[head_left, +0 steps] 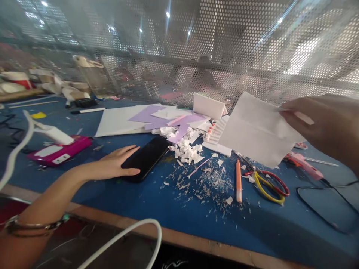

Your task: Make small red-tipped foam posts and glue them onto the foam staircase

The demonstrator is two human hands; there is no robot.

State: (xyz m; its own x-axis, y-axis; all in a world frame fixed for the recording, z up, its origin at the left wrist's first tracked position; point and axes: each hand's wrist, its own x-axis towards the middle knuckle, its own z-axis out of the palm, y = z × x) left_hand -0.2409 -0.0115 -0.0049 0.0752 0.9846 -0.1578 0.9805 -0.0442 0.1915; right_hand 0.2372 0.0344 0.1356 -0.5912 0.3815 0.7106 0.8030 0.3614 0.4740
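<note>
Nearest us, a white cable (134, 228) loops in front of the table (182, 211), cut off below. Our left hand (112, 164) rests across the phone (151, 158), fingers spread, covering part of its left side. Our right hand (318, 116), cropped at the right, pinches the sheet (255, 127) by its edge, above the table; we cannot make out every finger. Under it lie a pen (238, 181) and scissors (272, 186), their blade tips hard to see. Scraps (186, 151) heap beside the phone. Farther off, overlapping papers (144, 116) partly hide one another. A blurred bottle (91, 76) stands before the mesh (238, 37).
</note>
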